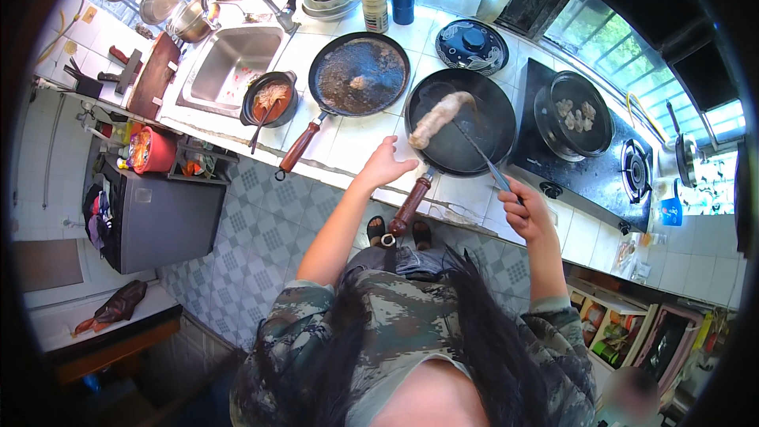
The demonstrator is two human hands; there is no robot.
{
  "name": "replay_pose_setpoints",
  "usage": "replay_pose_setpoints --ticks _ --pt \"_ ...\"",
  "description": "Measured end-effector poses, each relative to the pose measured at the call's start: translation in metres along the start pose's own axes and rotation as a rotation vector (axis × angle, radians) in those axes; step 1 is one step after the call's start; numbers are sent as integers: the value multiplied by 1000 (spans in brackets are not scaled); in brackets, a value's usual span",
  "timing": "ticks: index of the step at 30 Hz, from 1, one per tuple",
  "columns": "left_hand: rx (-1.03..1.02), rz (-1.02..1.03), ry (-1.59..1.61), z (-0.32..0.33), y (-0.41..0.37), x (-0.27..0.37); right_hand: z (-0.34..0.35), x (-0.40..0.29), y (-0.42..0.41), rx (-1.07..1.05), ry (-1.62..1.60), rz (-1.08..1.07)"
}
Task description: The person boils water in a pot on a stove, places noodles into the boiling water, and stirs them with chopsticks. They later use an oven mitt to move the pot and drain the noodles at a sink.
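My right hand point(526, 206) grips the handle of a long thin spatula point(479, 149). Its far end reaches under or against a pale, browned roll of food point(440, 120); which of the two, I cannot tell. That roll lies across the left part of a dark frying pan point(474, 154), one end close to the rim. The pan stands on the white tiled counter, its brown wooden handle point(411, 204) jutting over the edge toward me. Thumb and fingers apart, my left hand point(385, 165) hovers empty by the pan's lower left rim.
Left of the pan are a second frying pan point(360, 71) with oily residue and a small black pot point(278, 121) of reddish food, then the sink point(240, 50). A gas stove point(528, 130) on the right carries a dark pan point(602, 136) with several pale pieces. A patterned lid point(472, 41) lies behind.
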State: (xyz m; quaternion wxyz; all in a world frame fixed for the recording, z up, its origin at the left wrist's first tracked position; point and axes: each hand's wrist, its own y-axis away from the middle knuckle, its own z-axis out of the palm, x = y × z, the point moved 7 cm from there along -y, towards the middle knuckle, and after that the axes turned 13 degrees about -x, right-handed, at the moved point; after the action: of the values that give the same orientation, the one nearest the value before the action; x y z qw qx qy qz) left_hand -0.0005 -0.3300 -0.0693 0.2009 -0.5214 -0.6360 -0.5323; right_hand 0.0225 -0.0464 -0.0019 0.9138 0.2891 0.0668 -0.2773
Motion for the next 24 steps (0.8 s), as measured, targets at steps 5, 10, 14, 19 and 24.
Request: replay_pose_setpoints --ticks 5,10,14,19,24 --pt "34 -59 130 10 16 -8 -10 -9 -25 -50 -30 52" --pt "85 -92 141 19 27 -15 -25 -9 -39 -67 -56 96" --pt "57 -144 119 29 31 -8 -37 -11 -38 1 -23 125" --pt "44 -145 198 38 34 -19 -41 -18 -13 91 -25 156" --pt "15 -141 282 45 45 -12 -37 -32 17 110 48 184"
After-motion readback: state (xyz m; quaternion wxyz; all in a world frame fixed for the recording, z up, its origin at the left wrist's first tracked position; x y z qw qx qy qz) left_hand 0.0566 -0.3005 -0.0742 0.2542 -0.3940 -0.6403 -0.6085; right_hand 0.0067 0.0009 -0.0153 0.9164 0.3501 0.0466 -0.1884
